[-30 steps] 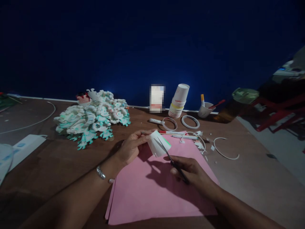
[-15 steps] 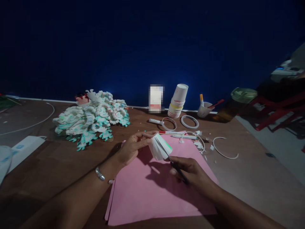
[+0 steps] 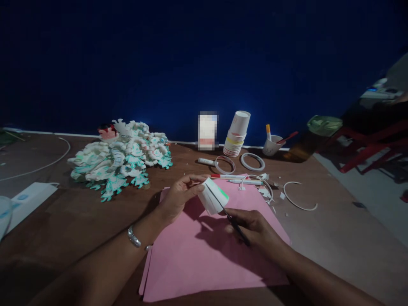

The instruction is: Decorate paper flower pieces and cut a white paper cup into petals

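Observation:
Tilted above the pink sheets (image 3: 204, 263) is a white paper cup (image 3: 210, 197) with a green mark and slits in its side. My left hand (image 3: 183, 195) is closed on it, fingers behind and thumb in front. My right hand (image 3: 251, 231) grips the dark handles of a pair of scissors (image 3: 237, 229). Their thin blades reach up along the cup's side; whether they are parted I cannot make out. The right hand's fingertips lie close to the cup's lower edge.
Cut paper shapes with green edges (image 3: 127, 161) lie heaped at left. Behind stand stacked paper cups (image 3: 236, 134) and a cup holding a marker and a red tool (image 3: 273, 146). Tape rolls (image 3: 253, 162), pens (image 3: 245, 182), cut rims (image 3: 299, 208) and scraps lie nearby. A power strip (image 3: 32, 204) sits left.
The scissor blades now reach further up along the cup's side, and the slit flaps look less spread. Both hands keep nearly the same position; the whole view has shifted slightly.

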### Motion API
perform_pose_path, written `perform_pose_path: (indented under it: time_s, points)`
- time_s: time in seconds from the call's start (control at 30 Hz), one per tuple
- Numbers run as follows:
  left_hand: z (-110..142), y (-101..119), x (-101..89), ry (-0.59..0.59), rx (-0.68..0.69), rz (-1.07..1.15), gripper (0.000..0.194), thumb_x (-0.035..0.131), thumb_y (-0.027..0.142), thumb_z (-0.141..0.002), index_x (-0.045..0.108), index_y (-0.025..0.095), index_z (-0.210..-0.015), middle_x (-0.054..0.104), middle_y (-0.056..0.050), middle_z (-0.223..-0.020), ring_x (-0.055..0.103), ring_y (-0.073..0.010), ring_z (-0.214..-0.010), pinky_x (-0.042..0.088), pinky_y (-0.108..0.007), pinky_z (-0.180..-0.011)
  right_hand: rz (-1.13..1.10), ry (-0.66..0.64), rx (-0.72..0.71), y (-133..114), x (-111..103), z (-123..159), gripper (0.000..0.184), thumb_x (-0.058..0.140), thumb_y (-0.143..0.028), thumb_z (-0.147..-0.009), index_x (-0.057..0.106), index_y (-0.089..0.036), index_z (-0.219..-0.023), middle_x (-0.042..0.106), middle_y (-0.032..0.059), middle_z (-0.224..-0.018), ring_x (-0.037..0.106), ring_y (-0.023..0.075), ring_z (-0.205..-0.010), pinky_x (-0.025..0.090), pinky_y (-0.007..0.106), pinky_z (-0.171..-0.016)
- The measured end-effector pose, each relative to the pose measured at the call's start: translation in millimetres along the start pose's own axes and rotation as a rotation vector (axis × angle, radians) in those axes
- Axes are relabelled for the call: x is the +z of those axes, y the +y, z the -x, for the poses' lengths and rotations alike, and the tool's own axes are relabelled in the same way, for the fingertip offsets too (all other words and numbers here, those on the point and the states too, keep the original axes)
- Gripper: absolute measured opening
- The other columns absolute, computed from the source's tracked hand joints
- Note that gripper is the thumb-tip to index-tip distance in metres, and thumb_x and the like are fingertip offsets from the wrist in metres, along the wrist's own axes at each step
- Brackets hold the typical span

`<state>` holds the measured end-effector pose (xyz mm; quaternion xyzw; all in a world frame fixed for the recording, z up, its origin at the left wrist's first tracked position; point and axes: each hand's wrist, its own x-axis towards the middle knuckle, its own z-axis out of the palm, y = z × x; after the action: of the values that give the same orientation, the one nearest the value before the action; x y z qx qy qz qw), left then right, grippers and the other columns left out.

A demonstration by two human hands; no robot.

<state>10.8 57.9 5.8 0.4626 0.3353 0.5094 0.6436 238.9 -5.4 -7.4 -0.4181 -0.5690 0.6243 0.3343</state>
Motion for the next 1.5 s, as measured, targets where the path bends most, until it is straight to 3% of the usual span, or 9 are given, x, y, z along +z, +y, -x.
perform_pose_path:
  time_s: [0.33, 0.6, 0.9, 1.5]
  points:
    - [-5.0, 12.4, -3.4, 0.131, -0.008, 0.182, 0.026, 0.084, 0.026, -0.074, 0.075, 0.017, -0.096, 0.072, -0.009, -0.12, 0.067, -0.0187, -0.097, 0.049, -0.031, -0.088, -0.057, 0.033, 0.07, -7.3, -1.0, -3.2, 0.059, 0.083, -0.052, -0.069, 0.074, -0.013, -0.112, 0.053, -0.0032, -0.058, 0.048, 0.011, -0.052, 0.037, 0.022, -0.047]
    - [-2.4, 12.2, -3.2, 0.049, -0.042, 0.195, 0.019, 0.081, 0.022, -0.076, 0.073, 0.017, -0.093, 0.066, -0.01, -0.134, 0.066, -0.0208, -0.106, 0.049, -0.032, -0.092, -0.07, 0.009, 0.055, -14.2, -1.2, -0.9, 0.06, 0.082, -0.054, -0.07, 0.073, -0.013, -0.112, 0.054, -0.0029, -0.057, 0.046, 0.0106, -0.051, 0.035, 0.021, -0.046]
    - [-1.4, 14.0, -3.3, -0.007, -0.032, 0.178, 0.016, 0.079, 0.021, -0.079, 0.072, 0.016, -0.093, 0.065, -0.012, -0.135, 0.061, -0.0245, -0.121, 0.047, -0.033, -0.097, -0.076, 0.0, 0.047, -11.3, -1.7, -0.2, 0.055, 0.081, -0.051, -0.073, 0.074, -0.013, -0.113, 0.054, -0.0023, -0.061, 0.048, 0.0109, -0.054, 0.035, 0.02, -0.045]
    - [-3.8, 11.3, -6.3, -0.025, -0.031, 0.23, 0.015, 0.078, 0.017, -0.079, 0.071, 0.016, -0.092, 0.066, -0.012, -0.133, 0.065, -0.0214, -0.112, 0.047, -0.032, -0.095, -0.063, -0.01, 0.048, -13.7, -1.6, 2.3, 0.049, 0.078, -0.043, -0.079, 0.073, -0.012, -0.117, 0.053, -0.0033, -0.061, 0.045, 0.0091, -0.053, 0.033, 0.019, -0.046]
